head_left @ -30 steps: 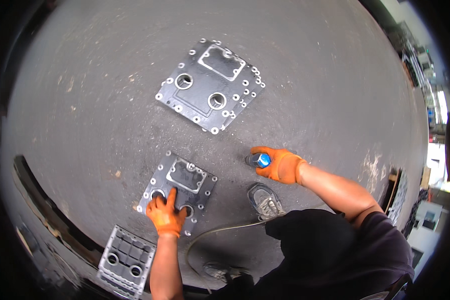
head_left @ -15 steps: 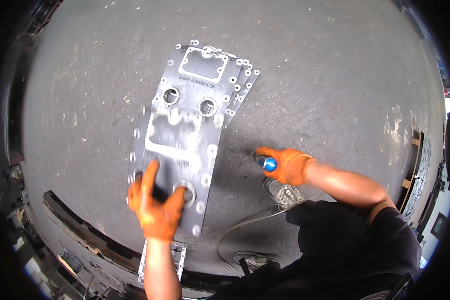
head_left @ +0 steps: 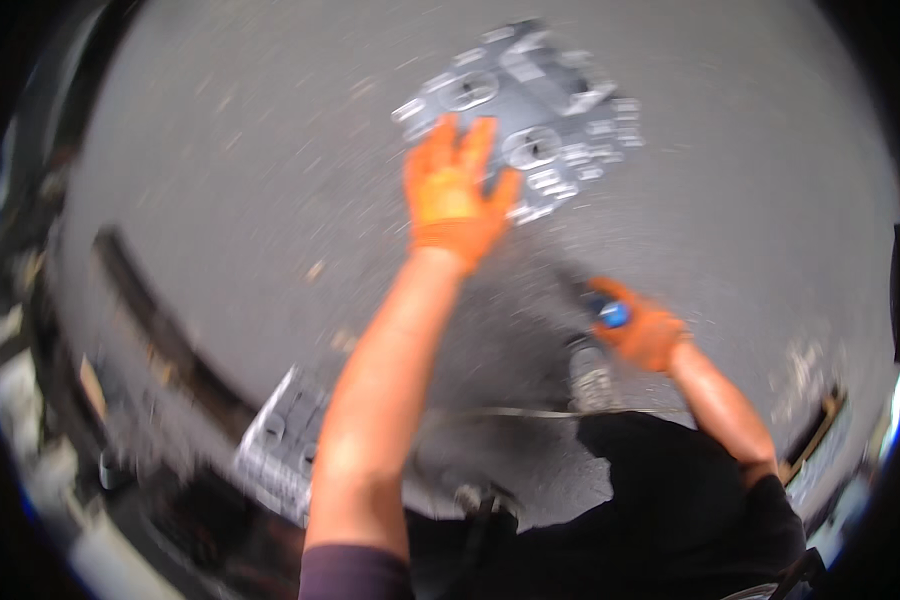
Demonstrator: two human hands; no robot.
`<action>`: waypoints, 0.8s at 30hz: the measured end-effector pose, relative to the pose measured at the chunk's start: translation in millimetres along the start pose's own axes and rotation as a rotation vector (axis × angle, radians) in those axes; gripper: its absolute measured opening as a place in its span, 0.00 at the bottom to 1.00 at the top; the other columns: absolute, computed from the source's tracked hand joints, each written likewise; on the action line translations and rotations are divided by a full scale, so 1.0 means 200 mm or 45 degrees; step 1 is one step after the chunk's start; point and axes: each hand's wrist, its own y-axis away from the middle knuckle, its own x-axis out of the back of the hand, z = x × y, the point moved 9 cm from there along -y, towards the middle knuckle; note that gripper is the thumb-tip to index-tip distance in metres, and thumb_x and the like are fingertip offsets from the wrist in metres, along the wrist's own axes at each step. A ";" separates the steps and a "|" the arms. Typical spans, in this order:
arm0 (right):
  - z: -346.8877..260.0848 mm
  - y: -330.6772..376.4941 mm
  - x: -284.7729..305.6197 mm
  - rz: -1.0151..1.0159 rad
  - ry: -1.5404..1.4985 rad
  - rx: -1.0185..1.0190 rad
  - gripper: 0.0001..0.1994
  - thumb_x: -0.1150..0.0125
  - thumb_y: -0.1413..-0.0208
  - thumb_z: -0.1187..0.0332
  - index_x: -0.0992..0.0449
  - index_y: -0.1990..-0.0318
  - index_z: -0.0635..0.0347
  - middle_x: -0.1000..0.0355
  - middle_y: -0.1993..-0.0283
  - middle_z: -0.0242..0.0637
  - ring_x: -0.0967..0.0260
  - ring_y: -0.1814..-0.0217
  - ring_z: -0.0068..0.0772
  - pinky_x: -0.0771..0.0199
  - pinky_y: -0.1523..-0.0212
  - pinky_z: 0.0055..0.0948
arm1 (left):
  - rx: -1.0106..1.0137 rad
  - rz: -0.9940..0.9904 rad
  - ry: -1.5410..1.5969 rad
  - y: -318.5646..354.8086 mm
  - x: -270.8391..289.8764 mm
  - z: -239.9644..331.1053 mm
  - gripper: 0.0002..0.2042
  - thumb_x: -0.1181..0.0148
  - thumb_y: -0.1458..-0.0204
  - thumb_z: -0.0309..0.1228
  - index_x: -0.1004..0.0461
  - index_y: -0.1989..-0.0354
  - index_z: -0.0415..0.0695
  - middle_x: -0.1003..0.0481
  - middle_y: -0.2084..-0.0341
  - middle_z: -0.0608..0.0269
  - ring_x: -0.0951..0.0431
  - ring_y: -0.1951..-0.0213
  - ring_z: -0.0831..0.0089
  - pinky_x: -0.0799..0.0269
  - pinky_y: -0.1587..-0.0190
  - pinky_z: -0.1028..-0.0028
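My left hand, in an orange glove, reaches far forward with its fingers spread. It is over the near edge of a flat grey metal plate with two round rings; blur hides whether the fingertips touch it. Other plates fan out beneath, their holed edges showing at the right. My right hand, gloved in orange too, is closed around a dark hand tool with a blue end. That tool points forward and left, above the floor, and its exact kind is too blurred to make out.
A thin pale hose runs across the floor near my shoes. Another holed metal plate lies at the lower left, partly behind my left arm. A long dark strip curves along the left. The grey floor surrounds the plates.
My left hand has moved forward and right. The top plate, which stretched toward me, now lies farther away over the other plates. The view has shifted; my right hand still holds the tool.
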 end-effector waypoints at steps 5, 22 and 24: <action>0.14 -0.08 -0.02 0.091 -0.346 0.032 0.34 0.31 0.36 0.65 0.30 0.22 0.48 0.19 0.53 0.35 0.25 0.60 0.28 0.24 0.59 0.32 | 0.219 -0.289 -0.281 1.01 0.38 -0.41 0.31 0.30 0.41 0.41 0.27 0.28 0.51 0.30 0.29 0.39 0.30 0.30 0.39 0.35 0.27 0.42; -0.22 0.00 -0.06 0.165 0.273 0.063 0.34 0.30 0.37 0.60 0.30 0.23 0.46 0.17 0.46 0.51 0.17 0.50 0.48 0.18 0.48 0.42 | 0.865 -1.222 -1.279 2.43 1.24 -1.34 0.40 0.26 0.49 0.44 0.33 0.24 0.61 0.19 0.41 0.53 0.34 0.26 0.48 0.52 0.19 0.47; -0.19 0.02 -0.05 0.299 0.443 0.235 0.34 0.29 0.37 0.59 0.31 0.23 0.44 0.17 0.44 0.54 0.16 0.46 0.49 0.18 0.43 0.43 | 0.817 -1.172 -1.136 2.30 1.28 -1.16 0.43 0.20 0.58 0.46 0.28 0.27 0.63 0.19 0.42 0.53 0.32 0.28 0.49 0.50 0.20 0.46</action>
